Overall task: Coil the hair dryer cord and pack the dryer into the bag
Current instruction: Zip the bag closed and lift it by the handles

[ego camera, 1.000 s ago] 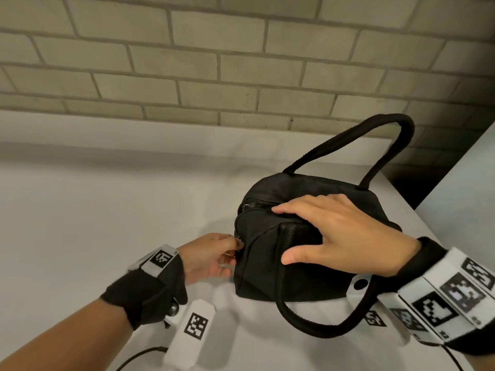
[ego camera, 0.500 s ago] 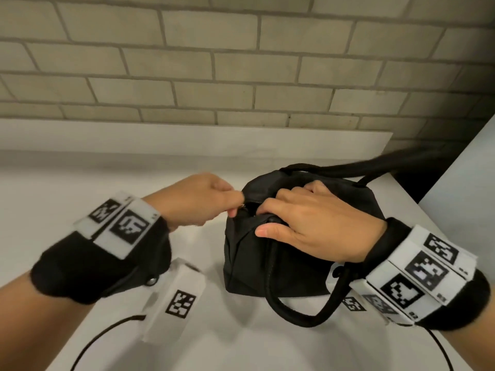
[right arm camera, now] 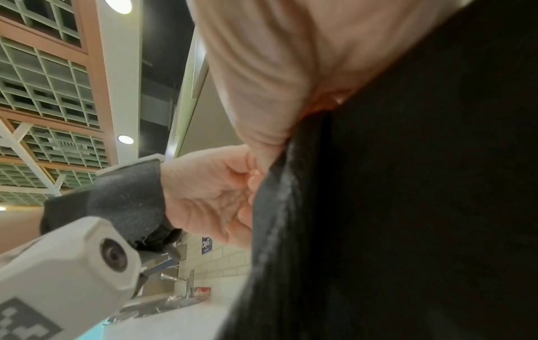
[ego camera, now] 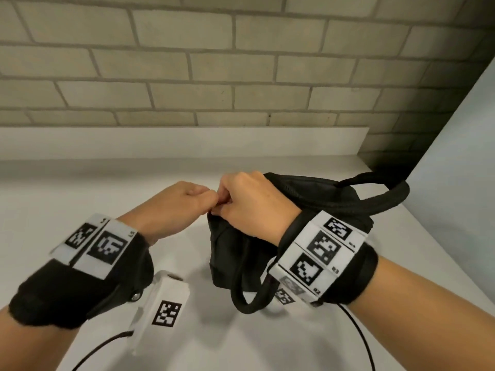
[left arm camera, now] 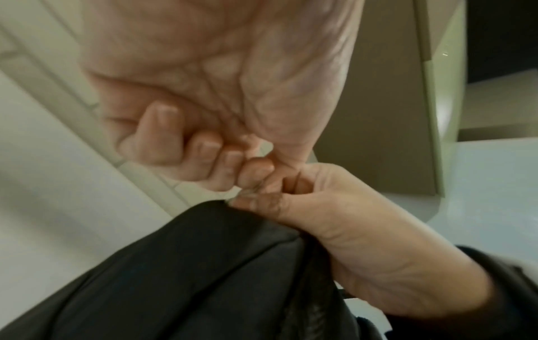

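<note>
A black bag (ego camera: 241,253) is set on the white desk (ego camera: 67,199). At its left end, something small, likely the zipper pull, is pinched by the left hand (ego camera: 171,207); the top there is gripped by the right hand (ego camera: 251,207). The dryer is unseen, presumably inside. Zipping seems underway; a steady pull is needed next.

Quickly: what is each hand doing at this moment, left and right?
Left hand: fingers curled, pinching something small, likely the zipper pull, at the black bag's end.
Right hand: gripping the bag's top edge.
</note>
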Motion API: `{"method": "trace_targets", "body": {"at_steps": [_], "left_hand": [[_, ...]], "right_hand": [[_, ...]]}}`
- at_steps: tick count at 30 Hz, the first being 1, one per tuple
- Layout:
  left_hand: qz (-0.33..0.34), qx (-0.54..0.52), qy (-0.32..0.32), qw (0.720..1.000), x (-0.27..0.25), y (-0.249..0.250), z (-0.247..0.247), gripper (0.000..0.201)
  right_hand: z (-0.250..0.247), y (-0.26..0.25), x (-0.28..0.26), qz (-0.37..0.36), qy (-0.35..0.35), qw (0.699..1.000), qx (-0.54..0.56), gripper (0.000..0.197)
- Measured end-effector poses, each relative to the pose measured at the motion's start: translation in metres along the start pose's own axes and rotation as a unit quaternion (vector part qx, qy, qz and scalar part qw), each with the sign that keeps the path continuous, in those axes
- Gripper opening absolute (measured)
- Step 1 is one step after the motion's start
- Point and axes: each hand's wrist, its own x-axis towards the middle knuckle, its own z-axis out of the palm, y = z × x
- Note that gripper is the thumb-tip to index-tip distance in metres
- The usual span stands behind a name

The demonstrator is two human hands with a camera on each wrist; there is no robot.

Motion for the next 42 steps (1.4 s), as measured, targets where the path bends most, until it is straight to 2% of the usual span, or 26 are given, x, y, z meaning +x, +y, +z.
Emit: {"method": "trace_targets", "body": {"at_steps": [3,5,7,10,14,17,20,21,24,25,28,32,34,37,39,42], "left_hand": [[0.035,-0.056,-0.012,0.998,-0.001,-0.013,0.002,0.029],[0.074,-0.09,0.019,0.993,-0.002,-0.025,0.005,0.024],[0.104,-0.134,0.058,0.984,-0.003,-0.035,0.009,0.007],[0.133,-0.138,0.063,0.979,-0.001,-0.05,0.016,0.027],[0.14,-0.14,0.064,0.978,0.005,-0.051,0.02,0.018],[0.17,-0.095,0.051,0.979,0.009,-0.044,0.019,0.011],[0.19,-0.049,0.049,0.979,0.011,-0.036,0.02,0.029],[0.193,-0.034,0.059,0.979,0.011,-0.035,0.021,0.028],[0.191,-0.003,0.093,0.977,0.009,-0.028,0.023,0.008],[0.193,0.003,0.098,0.976,0.008,-0.028,0.022,0.008],[0.193,0.022,0.112,0.975,0.007,-0.031,0.02,0.028],[0.174,0.034,0.112,0.978,0.002,-0.035,0.017,0.03],[0.167,0.038,0.107,0.979,0.001,-0.04,0.015,0.03],[0.135,0.046,0.109,0.984,0.001,-0.048,0.011,0.029],[0.113,0.035,0.099,0.988,0.001,-0.048,0.008,0.025],[0.163,0.014,0.087,0.983,-0.011,-0.029,0.005,0.02]], "right_hand": [[0.008,-0.002,-0.005,-0.007,0.024,0.999,-0.04,0.01],[0.012,-0.004,-0.007,-0.009,0.047,0.997,-0.068,0.011],[0.012,-0.005,-0.008,0.0,0.064,0.995,-0.071,0.012],[0.011,-0.004,-0.01,0.013,0.081,0.994,-0.071,0.011],[0.004,-0.004,-0.015,0.022,0.086,0.995,-0.052,0.011],[-0.003,-0.006,-0.019,0.026,0.08,0.996,-0.039,0.01],[-0.007,-0.005,-0.023,0.04,0.084,0.995,-0.045,0.01],[-0.008,-0.005,-0.024,0.043,0.088,0.994,-0.056,0.011],[-0.012,-0.003,-0.029,0.057,0.102,0.99,-0.075,0.014],[-0.014,-0.002,-0.03,0.066,0.107,0.989,-0.073,0.015],[-0.025,0.005,-0.036,0.106,0.119,0.986,-0.057,0.016],[-0.049,0.027,-0.05,0.16,0.146,0.975,-0.057,0.014],[-0.063,0.054,-0.059,0.219,0.155,0.961,-0.061,0.016],[-0.077,0.098,-0.071,0.301,0.156,0.94,0.035,0.017],[-0.075,0.114,-0.078,0.313,0.154,0.929,0.121,0.019],[-0.069,0.121,-0.081,0.306,0.175,0.91,0.22,0.018]]}}
